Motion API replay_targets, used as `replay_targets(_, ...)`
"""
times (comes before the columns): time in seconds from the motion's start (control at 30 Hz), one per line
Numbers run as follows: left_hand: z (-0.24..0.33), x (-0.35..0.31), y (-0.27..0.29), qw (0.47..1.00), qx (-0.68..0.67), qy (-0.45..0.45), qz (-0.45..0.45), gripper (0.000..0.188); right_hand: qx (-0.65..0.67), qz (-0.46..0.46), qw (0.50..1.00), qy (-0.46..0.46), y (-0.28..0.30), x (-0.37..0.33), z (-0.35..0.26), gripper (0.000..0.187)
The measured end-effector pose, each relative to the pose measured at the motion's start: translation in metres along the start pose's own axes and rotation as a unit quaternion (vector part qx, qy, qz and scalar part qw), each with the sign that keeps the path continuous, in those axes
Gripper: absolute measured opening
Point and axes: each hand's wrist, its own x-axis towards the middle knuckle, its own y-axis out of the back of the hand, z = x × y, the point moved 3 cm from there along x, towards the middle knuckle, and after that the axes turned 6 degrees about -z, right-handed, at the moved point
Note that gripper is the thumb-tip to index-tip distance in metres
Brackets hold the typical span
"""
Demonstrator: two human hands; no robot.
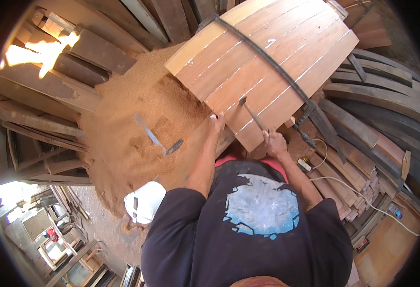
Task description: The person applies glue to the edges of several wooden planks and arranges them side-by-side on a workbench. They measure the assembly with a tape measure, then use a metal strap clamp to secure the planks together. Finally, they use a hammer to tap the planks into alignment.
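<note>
A wide panel of edge-joined wooden boards lies tilted ahead of me, with white glue lines along its seams. Across it runs a dark bar clamp, its screw end at the right edge. My left hand grips the panel's near left edge, fingertips on top. In my closed right hand is a slim-handled tool with a small dark head, held over the near part of the panel. Whether that head is a hammer's or a scraper's I cannot tell. It is also unclear whether it touches the wood.
Sawdust is heaped on the left, with a try square on it. Nearer stands a white container. Curved timbers and stacked boards fill the right, where a pale cable trails. Planks lean at far left.
</note>
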Motion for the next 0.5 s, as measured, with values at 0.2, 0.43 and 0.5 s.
replay_targets(0.2, -0.068, 0.068, 0.018, 0.950, -0.310, 0.036, -0.017, 0.063, 0.084, -0.005, 0.995, 0.052, 0.002, -0.005, -0.008, 0.040)
replay_targets(0.43, -0.009, 0.080, 0.035, 0.903, -0.423, 0.066, -0.031, 0.051, 0.160, 0.032, 0.985, 0.053, 0.005, -0.029, 0.016, 0.040)
replay_targets(0.5, -0.011, 0.096, 0.043, 0.877, -0.476, 0.027, -0.056, 0.043, 0.163, 0.059, 0.983, 0.065, 0.017, -0.027, 0.022, 0.041)
